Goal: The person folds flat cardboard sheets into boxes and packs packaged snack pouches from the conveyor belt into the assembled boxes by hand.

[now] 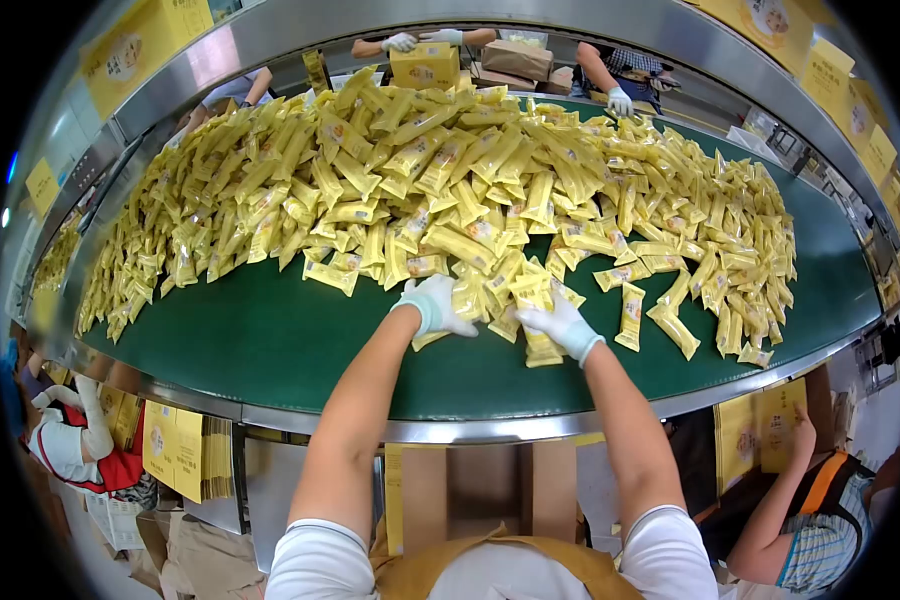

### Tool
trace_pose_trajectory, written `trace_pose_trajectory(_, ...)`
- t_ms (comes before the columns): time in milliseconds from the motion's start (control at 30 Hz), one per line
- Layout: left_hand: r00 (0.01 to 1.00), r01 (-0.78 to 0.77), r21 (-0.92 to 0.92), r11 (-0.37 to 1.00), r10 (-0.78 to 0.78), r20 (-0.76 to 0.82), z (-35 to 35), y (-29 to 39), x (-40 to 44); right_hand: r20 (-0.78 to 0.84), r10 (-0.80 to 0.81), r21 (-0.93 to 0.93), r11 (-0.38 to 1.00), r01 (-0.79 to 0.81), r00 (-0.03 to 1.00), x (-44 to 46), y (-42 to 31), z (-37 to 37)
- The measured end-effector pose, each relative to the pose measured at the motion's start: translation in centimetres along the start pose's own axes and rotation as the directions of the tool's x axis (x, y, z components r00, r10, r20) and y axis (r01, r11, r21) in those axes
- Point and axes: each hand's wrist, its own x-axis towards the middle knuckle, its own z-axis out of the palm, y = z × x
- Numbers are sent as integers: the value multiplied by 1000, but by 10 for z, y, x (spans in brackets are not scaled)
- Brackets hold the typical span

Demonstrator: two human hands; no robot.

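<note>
A large heap of yellow wrapped snack packets [440, 160] covers the far side of the green conveyor belt [270, 325]. At the near edge of the heap, my left hand [436, 304] in a white glove cups the side of a small cluster of packets [467, 297]. Opposite it, my right hand [564, 326], also gloved, grips packets from the right, its thumb over an upright yellow packet [542, 345]. The fingertips of both hands are partly hidden behind the packets.
An open brown carton [487, 500] stands below the belt's metal edge [450, 430], in front of my body. Folded yellow boxes [175, 450] are at lower left. Co-workers' gloved hands [620, 101] are across the belt; other people stand at both sides.
</note>
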Motion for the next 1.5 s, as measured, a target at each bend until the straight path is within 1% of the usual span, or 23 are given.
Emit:
trace_pose_trajectory(33,999,-27,64,998,30,-38,9,-1,-9,66,-12,-11,1000,13,998,-10,-3,-12)
trace_pose_trajectory(67,996,-52,122,991,60,-64,20,-5,-18,205,139,-263,961,-82,969,-17,-14,-28)
trace_pose_trajectory(100,989,-113,170,979,127,-77,29,-10,-30,205,119,-499,867,-2,972,-31,-18,-38)
trace_pose_trajectory(167,976,-178,190,966,198,-94,40,-16,-57,217,87,-849,509,144,972,-61,-22,-50)
trace_pose_trajectory(200,987,-125,152,981,139,-87,40,-12,-70,251,185,-868,477,136,950,-72,-28,-53)
trace_pose_trajectory(433,977,108,221,969,-63,-202,57,9,-107,190,-269,-886,368,283,944,-120,-1,-36)
trace_pose_trajectory(600,955,185,189,964,-132,-265,68,7,-107,-120,-106,-955,283,-86,987,-126,0,-35)
trace_pose_trajectory(733,946,214,164,963,-163,-281,67,14,-114,-117,-299,-940,340,-9,947,-134,7,-33)
trace_pose_trajectory(833,943,219,111,969,-181,-281,63,17,-114,-101,-270,-964,266,-27,958,-127,17,-37)
trace_pose_trajectory(900,930,238,124,963,-190,-314,65,20,-115,-149,-23,-967,210,-141,989,-122,0,-34)
trace_pose_trajectory(967,923,271,91,958,-232,-306,63,17,-119,-237,83,-913,321,-251,968,-117,-12,-33)
trace_pose_trajectory(1000,916,252,60,966,-218,-336,65,11,-123,-230,70,-816,530,-232,971,-117,-6,-38)
trace_pose_trajectory(1033,890,167,-40,985,-168,-424,75,-3,-127,-226,48,-331,936,-123,973,-121,16,-40)
trace_pose_trajectory(1100,810,-53,-291,955,-129,-573,92,-30,-139,20,118,277,953,-119,993,-152,-32,-32)
trace_pose_trajectory(1133,777,-134,-361,923,-128,-617,100,-43,-145,98,75,358,928,-105,992,-171,-56,-23)
trace_pose_trajectory(1167,739,-221,-417,881,-128,-661,108,-56,-152,171,24,437,894,-97,985,-188,-78,-13)
trace_pose_trajectory(1233,749,-395,-632,667,-165,-642,104,-64,-171,446,-97,75,995,70,890,-209,-118,12)
trace_pose_trajectory(1267,800,-449,-767,458,-176,-573,96,-55,-183,565,-175,-221,909,352,806,-207,-121,26)
trace_pose_trajectory(1300,850,-465,-858,219,-160,-502,91,-49,-193,683,-189,-442,661,606,705,-206,-125,41)
trace_pose_trajectory(1367,774,-627,-753,198,53,-631,91,-40,-206,691,132,-715,266,646,711,-225,-131,86)
trace_pose_trajectory(1400,817,-576,-817,-4,34,-576,75,-9,-223,696,196,-718,161,677,691,-229,-118,106)
trace_pose_trajectory(1467,920,-179,-794,-580,187,-344,64,23,-233,686,297,-708,61,704,664,-226,-81,142)
trace_pose_trajectory(1500,931,-86,-800,-594,238,-277,72,26,-233,680,331,-708,68,703,654,-222,-69,155)
